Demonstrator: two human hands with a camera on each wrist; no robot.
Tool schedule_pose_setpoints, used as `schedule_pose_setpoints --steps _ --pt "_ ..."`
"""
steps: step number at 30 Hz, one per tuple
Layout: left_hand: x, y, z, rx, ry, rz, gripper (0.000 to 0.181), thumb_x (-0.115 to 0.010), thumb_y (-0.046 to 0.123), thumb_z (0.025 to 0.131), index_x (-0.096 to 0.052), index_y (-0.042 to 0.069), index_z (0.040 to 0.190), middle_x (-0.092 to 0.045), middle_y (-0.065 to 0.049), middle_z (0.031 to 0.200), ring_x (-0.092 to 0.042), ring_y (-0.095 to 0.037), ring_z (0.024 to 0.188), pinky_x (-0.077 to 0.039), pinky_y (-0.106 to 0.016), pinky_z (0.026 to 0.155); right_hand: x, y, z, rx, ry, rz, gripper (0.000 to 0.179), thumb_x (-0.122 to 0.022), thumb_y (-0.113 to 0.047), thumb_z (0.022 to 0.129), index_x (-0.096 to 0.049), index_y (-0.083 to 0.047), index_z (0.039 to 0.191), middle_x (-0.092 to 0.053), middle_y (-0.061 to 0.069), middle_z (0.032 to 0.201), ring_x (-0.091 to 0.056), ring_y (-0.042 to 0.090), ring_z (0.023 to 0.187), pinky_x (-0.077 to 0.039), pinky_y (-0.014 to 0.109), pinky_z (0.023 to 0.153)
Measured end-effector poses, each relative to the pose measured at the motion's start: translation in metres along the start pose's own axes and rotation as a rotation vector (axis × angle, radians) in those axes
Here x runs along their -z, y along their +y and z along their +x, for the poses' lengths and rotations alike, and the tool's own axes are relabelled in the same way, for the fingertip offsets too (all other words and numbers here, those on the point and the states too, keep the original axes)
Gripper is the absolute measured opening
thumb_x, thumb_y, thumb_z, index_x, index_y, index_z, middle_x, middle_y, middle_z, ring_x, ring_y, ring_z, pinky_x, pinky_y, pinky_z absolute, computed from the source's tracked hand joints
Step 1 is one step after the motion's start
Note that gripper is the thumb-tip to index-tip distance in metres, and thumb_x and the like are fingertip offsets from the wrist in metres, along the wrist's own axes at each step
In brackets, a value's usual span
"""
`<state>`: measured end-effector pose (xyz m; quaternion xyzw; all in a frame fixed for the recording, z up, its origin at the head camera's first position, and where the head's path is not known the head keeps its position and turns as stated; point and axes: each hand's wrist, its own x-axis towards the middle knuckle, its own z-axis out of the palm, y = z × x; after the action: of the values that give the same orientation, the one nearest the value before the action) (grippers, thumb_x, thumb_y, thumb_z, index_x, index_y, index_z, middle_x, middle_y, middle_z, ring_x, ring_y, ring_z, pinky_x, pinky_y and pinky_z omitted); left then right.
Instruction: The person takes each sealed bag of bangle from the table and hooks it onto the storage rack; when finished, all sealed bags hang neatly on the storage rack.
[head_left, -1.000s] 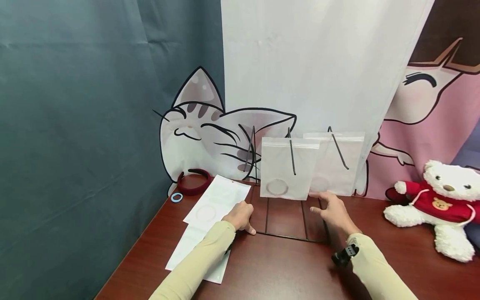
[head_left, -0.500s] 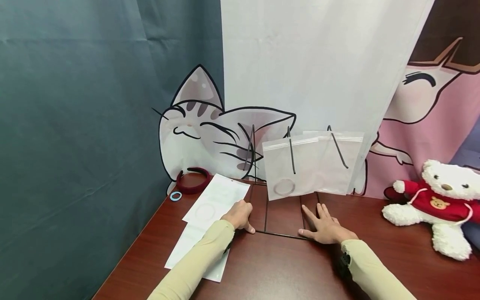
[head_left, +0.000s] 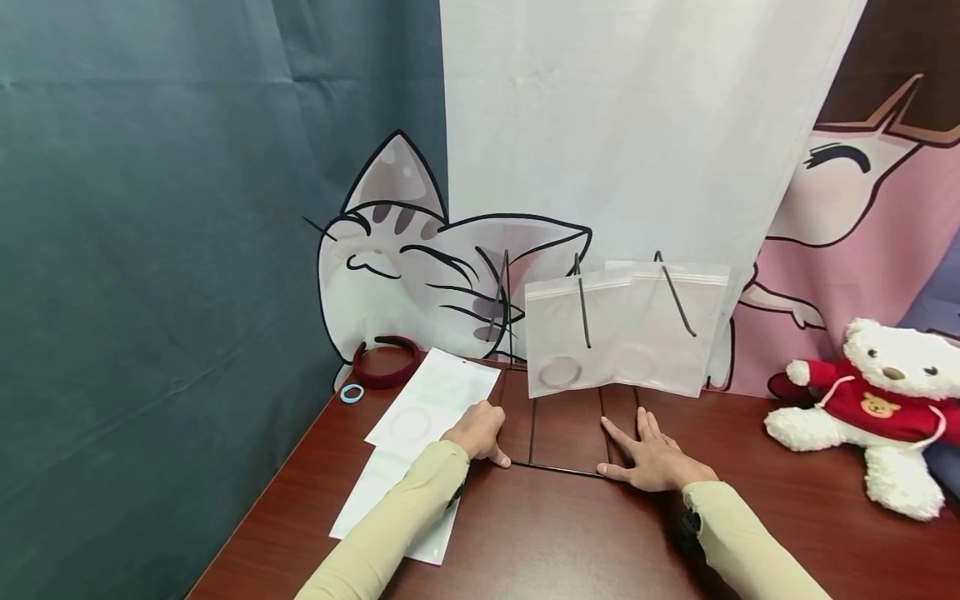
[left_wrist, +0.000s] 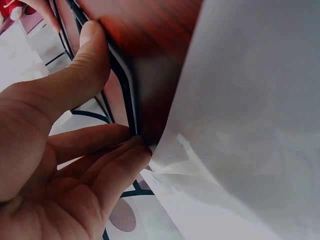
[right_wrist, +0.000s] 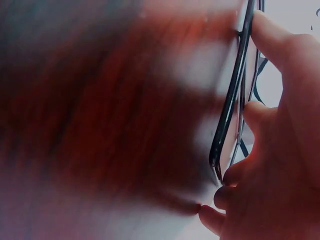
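Left hand grips the front left corner of a black wire rack, thumb along the bar, other fingers curled round the edge. Right hand rests on the front right corner, fingers spread and mostly straight, not clenched. Rack stands on a reddish-brown table, near the back edge, its prongs poking forward up high. Two translucent zip bags hang there: a left bag on the middle prong, overlapping a right bag on the right prong; each has a faint ring shape near the bottom. On the table just left of the left hand, an upper white packet overlaps a lower white packet; the left forearm crosses over the lower one and hides part of it. In the left wrist view the packet edge is right by the fingertips, though too blurry to say if they touch. Dark red headband and small blue ring sit at the back left. White teddy bear in a red top sits at the right, well apart from the rack. Printed curtain behind.
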<state>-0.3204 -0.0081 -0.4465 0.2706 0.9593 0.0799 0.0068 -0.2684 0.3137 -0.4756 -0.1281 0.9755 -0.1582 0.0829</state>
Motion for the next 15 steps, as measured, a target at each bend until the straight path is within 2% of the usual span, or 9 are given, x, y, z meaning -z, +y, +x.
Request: schedule_pose_setpoints --steps 3,7,15 --pt "-0.001 0.0 0.0 0.004 -0.003 0.003 0.047 -0.103 0.036 0.064 -0.073 0.004 0.081 -0.071 -0.01 0.076 -0.065 -0.02 0.073 -0.058 -0.031 0.074 0.008 -0.012 -0.004 -0.02 -0.022 -0.021 0.091 -0.064 -0.068 0.096 -0.036 -0.015 0.165 -0.006 0.056 0.158 -0.006 0.069 0.152 -0.026 0.082 0.11" --pt "-0.003 0.0 0.001 0.009 0.0 0.011 0.047 -0.103 0.036 0.063 -0.075 0.003 0.081 -0.072 -0.01 0.076 -0.065 -0.019 0.072 -0.058 -0.031 0.074 0.012 -0.019 -0.005 -0.054 -0.04 -0.072 0.089 -0.063 -0.066 0.097 -0.035 -0.016 0.165 -0.009 0.054 0.159 -0.007 0.066 0.154 -0.027 0.08 0.111" --pt "0.002 0.004 0.001 0.016 0.007 0.024 0.046 -0.104 0.036 0.063 -0.073 0.005 0.078 -0.071 -0.008 0.075 -0.068 -0.022 0.075 -0.058 -0.032 0.075 0.011 -0.017 -0.006 -0.059 -0.033 -0.055 0.089 -0.063 -0.067 0.097 -0.036 -0.017 0.165 -0.009 0.053 0.161 -0.006 0.065 0.155 -0.026 0.08 0.112"
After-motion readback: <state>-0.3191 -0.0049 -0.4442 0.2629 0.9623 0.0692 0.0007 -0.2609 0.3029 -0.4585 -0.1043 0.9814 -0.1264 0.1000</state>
